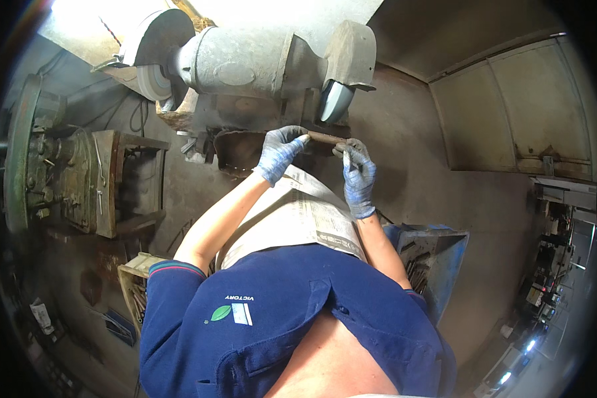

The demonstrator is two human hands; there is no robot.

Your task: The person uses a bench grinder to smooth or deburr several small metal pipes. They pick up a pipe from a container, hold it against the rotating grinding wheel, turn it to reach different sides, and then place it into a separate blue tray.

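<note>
A short brown metal rod lies level between my two gloved hands, just in front of the bench grinder. My left hand, in a grey-and-blue work glove, pinches its left end. The fingers of my right hand, gloved the same way, are closed around its right end. Above the rod, the grinder's right wheel shows below its guard, and there is a gap between them. A paler left wheel sits at the machine's other end. Printed newspaper covers my lap.
A dark, rusty tray sits under the grinder, beyond my left hand. A blue-grey bin with metal rods stands by my right arm. Another crate is by my left elbow. A greenish machine stands left; large panels line the right.
</note>
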